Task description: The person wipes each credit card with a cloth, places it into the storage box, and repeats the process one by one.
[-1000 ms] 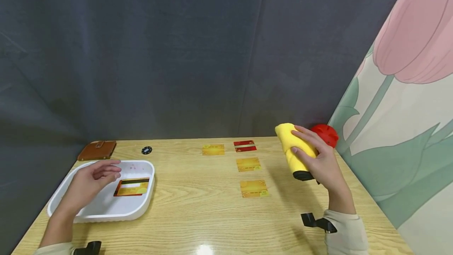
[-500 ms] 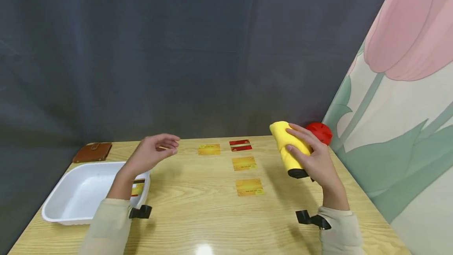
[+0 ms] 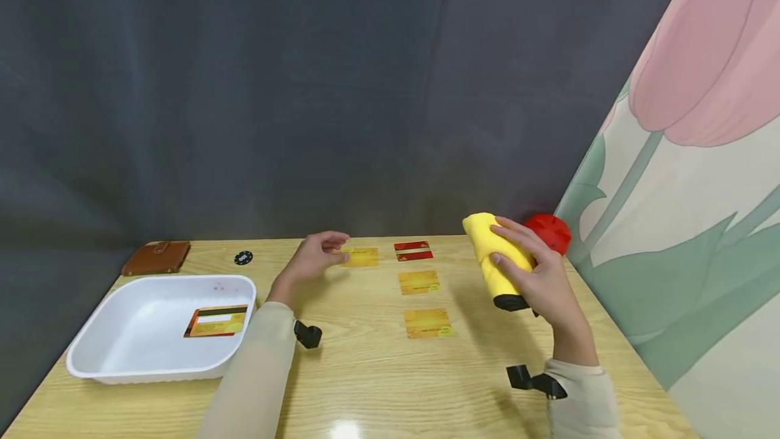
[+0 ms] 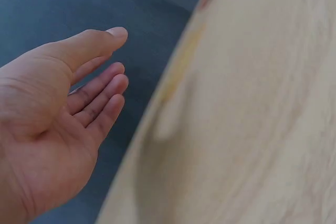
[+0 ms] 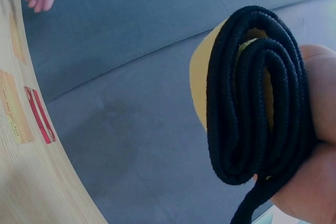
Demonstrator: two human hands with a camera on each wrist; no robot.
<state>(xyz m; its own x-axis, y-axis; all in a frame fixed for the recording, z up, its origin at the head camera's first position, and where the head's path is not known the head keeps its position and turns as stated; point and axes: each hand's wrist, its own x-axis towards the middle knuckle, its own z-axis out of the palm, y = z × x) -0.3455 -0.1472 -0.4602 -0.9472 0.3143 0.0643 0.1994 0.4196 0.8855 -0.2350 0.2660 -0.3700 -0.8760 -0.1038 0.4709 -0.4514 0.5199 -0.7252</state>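
On the table (image 3: pixel 353 364) I count three gold cards (image 3: pixel 419 282), one red card (image 3: pixel 413 256); right hand (image 3: pixel 542 273) grips one rolled yellow cloth (image 3: pixel 495 257); left hand (image 3: pixel 312 257), thumb apart.

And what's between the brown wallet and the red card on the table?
In the head view: a dark chip, your left hand, then a yellow card.

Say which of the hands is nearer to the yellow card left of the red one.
Left. The left hand is by the left end of the yellow card; the right hand, holding the yellow cloth, is off to its right, beyond the red card.
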